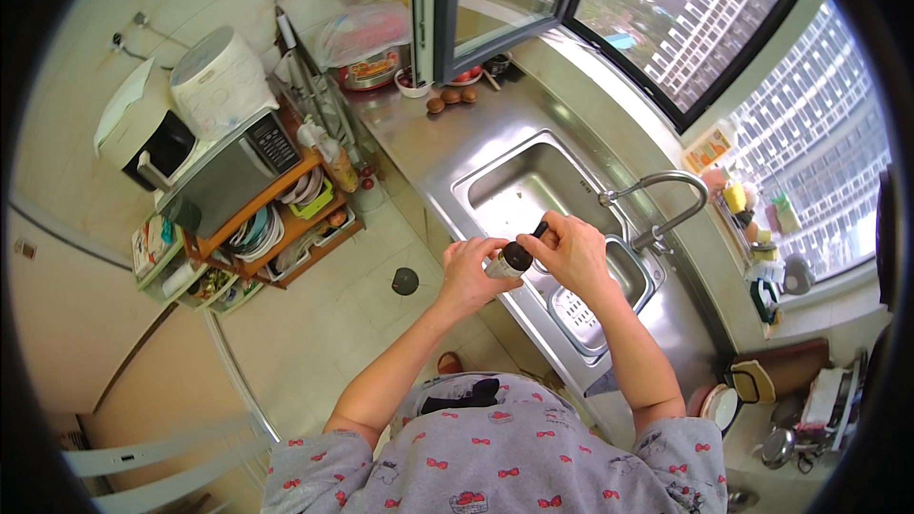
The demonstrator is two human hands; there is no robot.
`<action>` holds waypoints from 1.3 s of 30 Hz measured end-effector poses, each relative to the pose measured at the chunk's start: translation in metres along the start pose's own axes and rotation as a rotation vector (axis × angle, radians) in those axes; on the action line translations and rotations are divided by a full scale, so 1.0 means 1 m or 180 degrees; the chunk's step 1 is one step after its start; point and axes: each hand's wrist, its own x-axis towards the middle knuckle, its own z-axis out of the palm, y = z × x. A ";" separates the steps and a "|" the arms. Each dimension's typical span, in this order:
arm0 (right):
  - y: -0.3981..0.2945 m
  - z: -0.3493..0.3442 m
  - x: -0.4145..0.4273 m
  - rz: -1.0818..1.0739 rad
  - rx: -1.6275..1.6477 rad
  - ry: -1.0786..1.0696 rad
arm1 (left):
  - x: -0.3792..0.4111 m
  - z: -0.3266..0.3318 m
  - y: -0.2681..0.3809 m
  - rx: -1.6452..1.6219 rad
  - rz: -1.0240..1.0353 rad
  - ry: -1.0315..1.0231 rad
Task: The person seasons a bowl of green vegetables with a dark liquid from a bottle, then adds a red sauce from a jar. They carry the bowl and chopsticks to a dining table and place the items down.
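Observation:
My left hand (469,273) is wrapped around a small bottle or jar (507,264) with a pale, see-through body and a dark rounded top. It is tilted, above the near edge of the steel sink (543,150). Close against that top, my right hand (573,255) pinches a slim black piece (540,229) between thumb and fingers. Whether this piece is part of the cap or a separate thing is hidden by the fingers. Below my right hand, a perforated drain basket (580,310) sits in the smaller basin.
A curved faucet (675,182) arches over the sink from the window side. Several brown eggs (450,96) lie on the far counter by a rice cooker (373,61). An open window sash (508,14) juts inward. At left stands a shelf with a microwave (228,171).

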 end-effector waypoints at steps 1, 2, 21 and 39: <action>0.005 -0.007 0.000 -0.0149 0.0429 -0.0046 | 0.005 0.002 0.001 -0.0064 0.0014 -0.0075; 0.008 -0.017 -0.002 -0.0298 0.0856 -0.0083 | 0.010 0.005 0.003 -0.0129 0.0029 -0.0156; 0.128 -0.176 -0.143 0.1084 -0.1421 -0.0547 | 0.038 0.180 0.142 -0.0097 0.1436 -0.1095; 0.251 -0.253 -0.413 0.1046 -0.0822 0.0984 | -0.057 0.382 0.301 -0.0580 0.2182 -0.1968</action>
